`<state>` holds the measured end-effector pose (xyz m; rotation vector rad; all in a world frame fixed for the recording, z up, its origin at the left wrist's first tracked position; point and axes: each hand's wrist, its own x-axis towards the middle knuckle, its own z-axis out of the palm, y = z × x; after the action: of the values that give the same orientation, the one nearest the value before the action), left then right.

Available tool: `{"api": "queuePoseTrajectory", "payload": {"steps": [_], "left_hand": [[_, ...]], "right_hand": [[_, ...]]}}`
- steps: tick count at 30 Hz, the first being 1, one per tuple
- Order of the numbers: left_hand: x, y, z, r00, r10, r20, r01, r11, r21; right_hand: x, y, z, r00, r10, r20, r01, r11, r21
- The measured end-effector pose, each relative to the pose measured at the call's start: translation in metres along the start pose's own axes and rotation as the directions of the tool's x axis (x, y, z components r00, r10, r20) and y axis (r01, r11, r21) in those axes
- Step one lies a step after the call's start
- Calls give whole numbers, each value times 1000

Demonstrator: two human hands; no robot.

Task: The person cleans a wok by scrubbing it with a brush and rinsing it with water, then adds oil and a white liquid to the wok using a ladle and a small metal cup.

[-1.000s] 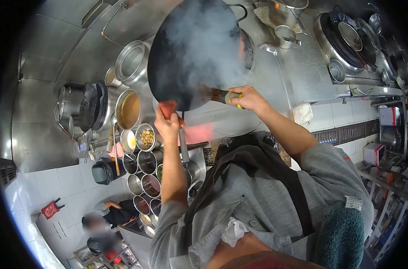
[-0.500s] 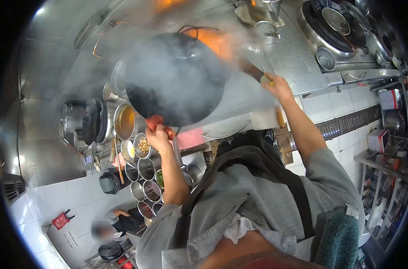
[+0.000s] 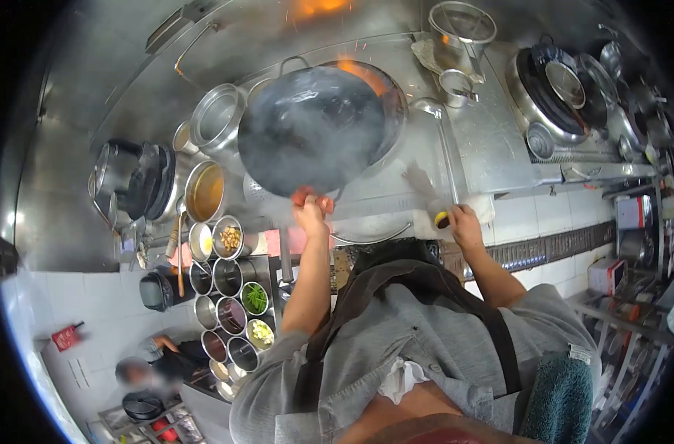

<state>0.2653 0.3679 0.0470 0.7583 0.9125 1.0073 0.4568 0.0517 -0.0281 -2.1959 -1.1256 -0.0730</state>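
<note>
A large black wok (image 3: 311,133) gives off smoke at the stove, its inside dark. My left hand (image 3: 307,216) is closed on the wok's near rim or handle through a red cloth (image 3: 315,198). In my right hand (image 3: 466,229), near the stove's front edge, is a wok brush (image 3: 424,185). The brush has brown bristles and a yellow band; motion blurs it. It is apart from the wok, to the right. Orange flame (image 3: 363,76) shows behind the wok at the burner. A long-handled ladle (image 3: 444,144) lies between the wok and the right counter.
A metal pot of orange-brown liquid (image 3: 205,191) and a metal basin (image 3: 218,118) stand left of the wok. Several small ingredient tins (image 3: 227,238) are below. A strainer (image 3: 463,26) sits at the back right. Another person (image 3: 178,362) is at the lower left.
The wok has moved right and lower onto the burner, and its smoke has thinned. My right hand and the brush have drawn back from the wok toward the front edge.
</note>
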Motion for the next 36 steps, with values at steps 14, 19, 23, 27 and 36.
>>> {"api": "queuePoseTrajectory", "payload": {"steps": [14, 19, 23, 27, 36], "left_hand": [[76, -53, 23, 940, 329, 92, -291, 631, 719], [19, 31, -65, 992, 70, -101, 71, 348, 935], [11, -3, -137, 998, 33, -60, 50, 259, 965], [10, -36, -162, 985, 124, 122, -139, 140, 980], [23, -39, -172, 961, 207, 185, -232, 234, 944]], "right_hand": [[43, 12, -51, 813, 567, 135, -579, 811, 80], [59, -61, -69, 833, 538, 128, -543, 754, 368], [133, -143, -45, 882, 395, 259, -471, 699, 538], [258, -207, 15, 986, -8, 167, -21, 985, 170], [468, -398, 233, 775, -368, 514, 524, 828, -198]]}}
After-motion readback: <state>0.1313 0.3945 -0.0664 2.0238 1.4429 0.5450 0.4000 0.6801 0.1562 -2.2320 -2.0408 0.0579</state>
